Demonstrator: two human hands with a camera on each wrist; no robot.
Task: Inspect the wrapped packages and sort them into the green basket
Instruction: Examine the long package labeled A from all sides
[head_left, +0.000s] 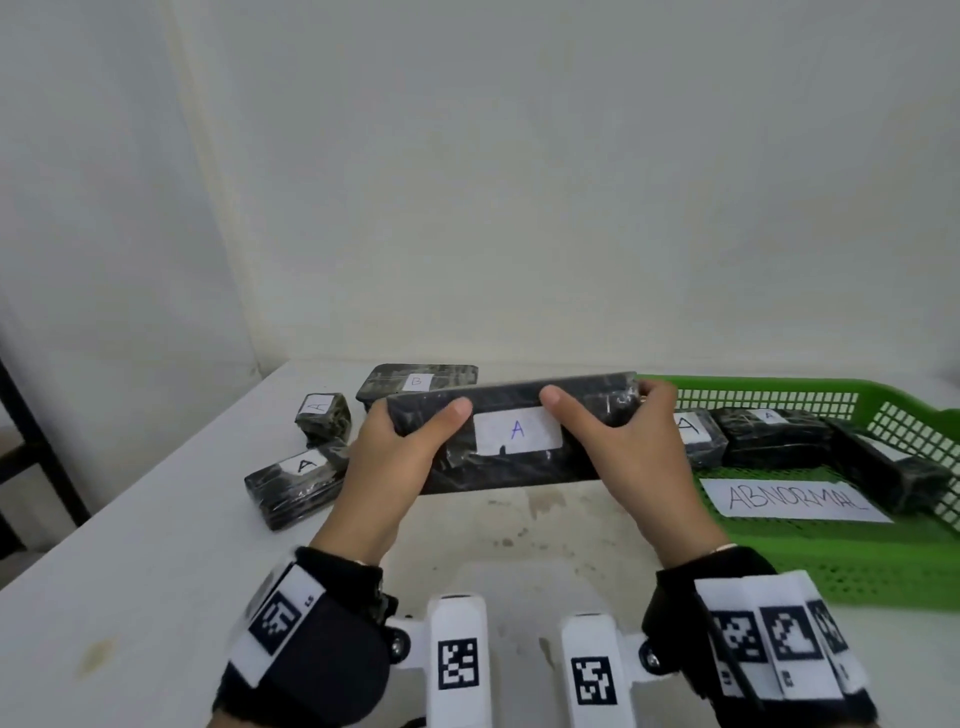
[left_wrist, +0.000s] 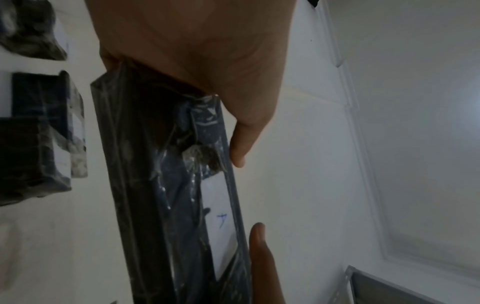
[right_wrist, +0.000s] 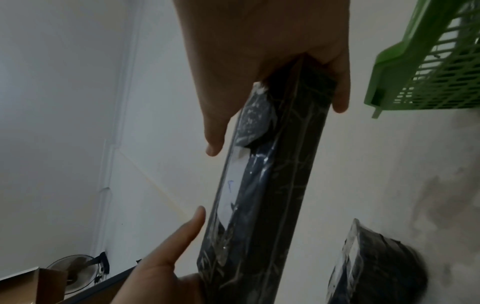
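A long black wrapped package (head_left: 519, 436) with a white "A" label is held above the table, tilted toward me. My left hand (head_left: 400, 447) grips its left end, thumb on the front face. My right hand (head_left: 639, 441) grips the right end, thumb near the label. The left wrist view shows the package (left_wrist: 166, 185) running away from my left hand (left_wrist: 207, 82); the right wrist view shows the package (right_wrist: 272, 185) below my right hand (right_wrist: 272, 61). The green basket (head_left: 831, 561) stands at the right and holds several wrapped packages (head_left: 769, 436) and an "ABNORMAL" paper sign (head_left: 795, 500).
Three more wrapped packages lie on the white table (head_left: 156, 597) at the left: two marked "A" (head_left: 296, 486) (head_left: 323, 415) and one marked "B" (head_left: 415, 384). A white wall stands close behind. The basket corner (right_wrist: 415, 61) shows in the right wrist view.
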